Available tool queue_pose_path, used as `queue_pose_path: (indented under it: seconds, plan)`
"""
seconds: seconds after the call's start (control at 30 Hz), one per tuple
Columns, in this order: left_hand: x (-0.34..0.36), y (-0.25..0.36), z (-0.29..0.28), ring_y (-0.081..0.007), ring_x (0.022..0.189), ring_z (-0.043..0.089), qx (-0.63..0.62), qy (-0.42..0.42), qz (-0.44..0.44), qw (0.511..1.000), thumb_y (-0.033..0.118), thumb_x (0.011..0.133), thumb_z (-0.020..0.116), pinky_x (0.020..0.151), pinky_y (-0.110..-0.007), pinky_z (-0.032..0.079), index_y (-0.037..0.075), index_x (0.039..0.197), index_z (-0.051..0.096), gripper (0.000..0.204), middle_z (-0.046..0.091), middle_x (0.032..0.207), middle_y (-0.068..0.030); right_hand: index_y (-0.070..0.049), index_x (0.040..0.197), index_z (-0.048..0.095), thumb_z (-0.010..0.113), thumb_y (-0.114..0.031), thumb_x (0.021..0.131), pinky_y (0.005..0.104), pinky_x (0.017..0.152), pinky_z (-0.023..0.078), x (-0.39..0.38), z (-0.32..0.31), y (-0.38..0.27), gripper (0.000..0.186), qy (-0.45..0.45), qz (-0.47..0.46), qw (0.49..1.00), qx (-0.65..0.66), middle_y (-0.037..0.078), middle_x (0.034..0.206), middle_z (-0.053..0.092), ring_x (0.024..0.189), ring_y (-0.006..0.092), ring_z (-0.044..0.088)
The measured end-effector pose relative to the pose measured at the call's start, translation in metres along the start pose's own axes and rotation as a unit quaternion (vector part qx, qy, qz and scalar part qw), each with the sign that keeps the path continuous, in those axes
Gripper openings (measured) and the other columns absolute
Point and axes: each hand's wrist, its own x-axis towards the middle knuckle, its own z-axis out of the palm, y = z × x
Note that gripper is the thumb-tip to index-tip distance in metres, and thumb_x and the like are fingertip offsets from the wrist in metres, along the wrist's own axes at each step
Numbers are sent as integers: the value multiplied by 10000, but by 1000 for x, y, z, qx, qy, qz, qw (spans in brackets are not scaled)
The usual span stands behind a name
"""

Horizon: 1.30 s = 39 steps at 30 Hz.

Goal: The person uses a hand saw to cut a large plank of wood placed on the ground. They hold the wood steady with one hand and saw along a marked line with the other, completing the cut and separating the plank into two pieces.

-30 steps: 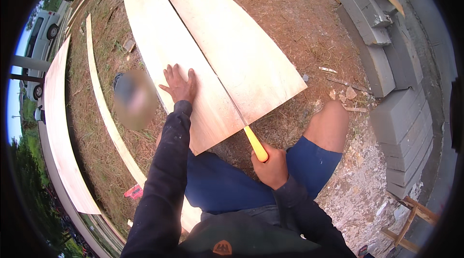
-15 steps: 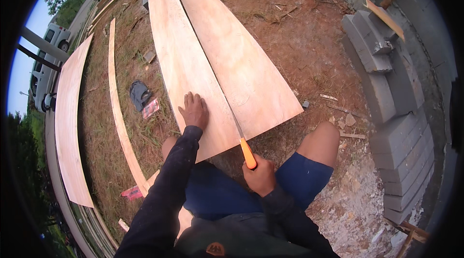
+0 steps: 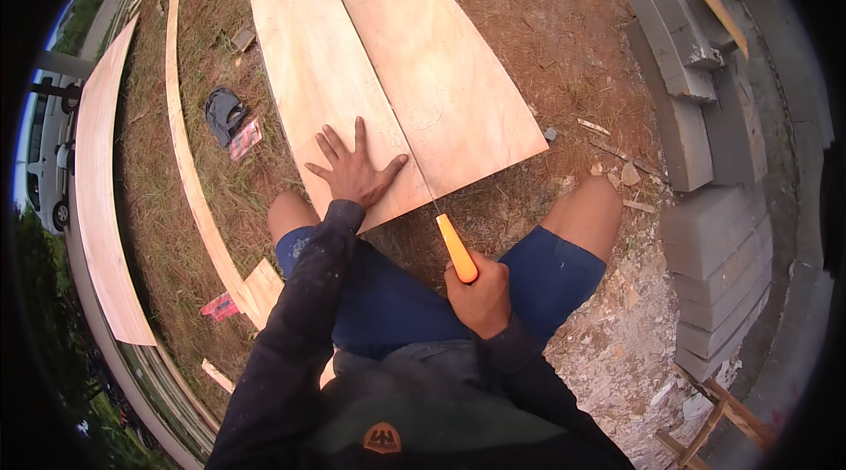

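Observation:
A wide plywood sheet stretches away from me, split lengthwise by a dark cut line. My left hand lies flat on the left part of the sheet with its fingers spread, thumb close to the cut. My right hand is wrapped round the orange handle of a hand saw. The handle is just off the near edge of the plywood, and the thin blade meets the near end of the cut line. Much of the blade is hidden or too thin to make out.
Left of the sheet lie a dark cap, a red patterned packet, a narrow wood strip and another plywood panel. Grey blocks are stacked at the right. Wood scraps dot the reddish ground. A white vehicle stands far left.
My right hand has drawn the saw back toward me, off the plywood edge. My left hand has spread its fingers and turned its thumb toward the cut. The view has shifted slightly.

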Motion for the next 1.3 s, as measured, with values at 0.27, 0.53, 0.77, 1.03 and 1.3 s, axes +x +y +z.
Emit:
queue_pose_path:
  seconds: [0.27, 0.53, 0.77, 1.03, 1.3]
  plan:
    - [-1, -1, 11, -537, 1499, -58, 4, 45, 4, 999, 874, 744, 546, 997, -860, 4, 257, 1612, 194, 1122, 33, 1607, -373, 52, 937, 691, 655, 2, 819, 305, 575, 500, -107, -78, -35, 133, -24, 113, 992, -49, 116, 659, 647, 594, 173, 658]
    - [4, -1, 11, -538, 1498, -63, -4, 51, 12, 999, 877, 742, 547, 993, -863, -5, 257, 1607, 218, 1114, 40, 1603, -379, 44, 773, 583, 679, -102, 822, 467, 603, 477, 75, 37, -16, 181, -13, 58, 997, -53, 274, 677, 597, 722, 462, 641]
    - [7, -7, 22, -540, 1496, -79, -16, 87, 17, 996, 923, 725, 495, 985, -869, -26, 276, 1596, 263, 1109, 43, 1607, -374, 53, 975, 689, 657, 13, 800, 315, 601, 530, -105, -57, -33, 182, -20, 119, 989, -84, 151, 708, 675, 622, 219, 698]
    - [6, -1, 18, -556, 1493, -34, -5, 79, 28, 996, 893, 749, 517, 978, -874, 15, 263, 1601, 244, 1095, 76, 1591, -396, 54, 750, 580, 656, -87, 816, 431, 525, 439, 83, 52, 7, 173, 19, 51, 998, -44, 258, 606, 549, 563, 420, 605]
    - [2, -10, 16, -567, 1487, 6, -3, 85, 21, 996, 895, 757, 501, 962, -887, 46, 260, 1594, 268, 1076, 111, 1581, -400, 74, 980, 695, 629, 31, 824, 280, 600, 512, -93, -39, -21, 175, -16, 145, 985, -92, 117, 695, 660, 613, 149, 663]
